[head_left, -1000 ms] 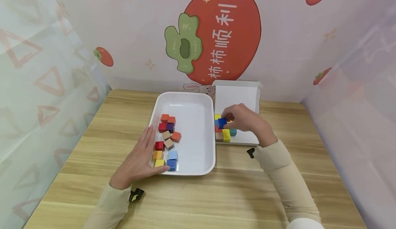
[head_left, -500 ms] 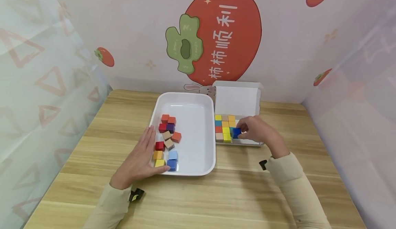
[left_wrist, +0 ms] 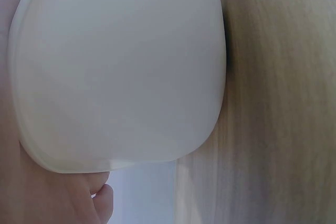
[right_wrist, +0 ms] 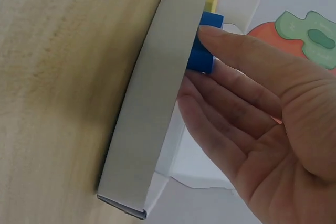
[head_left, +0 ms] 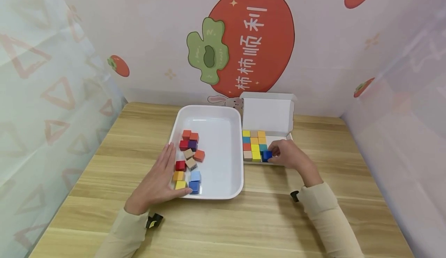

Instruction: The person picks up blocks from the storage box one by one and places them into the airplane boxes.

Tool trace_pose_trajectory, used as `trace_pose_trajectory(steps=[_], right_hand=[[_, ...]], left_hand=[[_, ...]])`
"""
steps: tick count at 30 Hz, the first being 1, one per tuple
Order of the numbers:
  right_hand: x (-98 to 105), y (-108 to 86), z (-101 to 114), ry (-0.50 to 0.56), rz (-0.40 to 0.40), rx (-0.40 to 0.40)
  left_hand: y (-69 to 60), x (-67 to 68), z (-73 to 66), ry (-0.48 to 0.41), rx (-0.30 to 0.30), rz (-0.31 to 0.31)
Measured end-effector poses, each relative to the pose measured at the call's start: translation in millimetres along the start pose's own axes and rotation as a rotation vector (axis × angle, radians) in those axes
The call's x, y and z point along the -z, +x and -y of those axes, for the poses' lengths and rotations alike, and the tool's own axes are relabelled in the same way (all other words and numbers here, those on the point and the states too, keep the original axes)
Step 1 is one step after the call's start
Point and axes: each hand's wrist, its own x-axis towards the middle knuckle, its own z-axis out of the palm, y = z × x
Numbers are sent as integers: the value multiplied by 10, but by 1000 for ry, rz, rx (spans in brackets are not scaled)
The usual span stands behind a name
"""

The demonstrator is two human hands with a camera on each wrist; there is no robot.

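Observation:
My right hand pinches a dark blue cube at the near edge of the open white box, beside a yellow cube. In the right wrist view the thumb of my hand lies on the blue cube, just inside the box wall. Rows of coloured cubes fill the box's left part. My left hand rests with spread fingers along the left rim of the white tray, thumb at its near corner by a blue cube. The left wrist view shows the tray's outer wall.
Inside the tray, several loose cubes lie on the left side, among them a purple cube, an orange one and a light blue one. The tray stands against the box's left side on the wooden table. A printed cloth hangs behind.
My right hand has carried the dark blue cube from over the left rows rightward and toward the near edge of the box. The left hand stays on the tray.

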Motion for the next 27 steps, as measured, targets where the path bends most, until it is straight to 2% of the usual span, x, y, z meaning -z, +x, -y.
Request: trace_pose_trajectory(steps=[5,17,23,27], right_hand=[[-38,12,-35,36,-29,-14],[-84,73,-170,150,-21,-68],[-107,94,-203,175,-1,-92],[-104,94,-182,169,-17,-86]], left_hand=[[-4,1,2,-2,6,2],[-7,-6,1,4,7,1],[-1,-16,1,2,12,9],[2,-13,-1,5,14,8]])
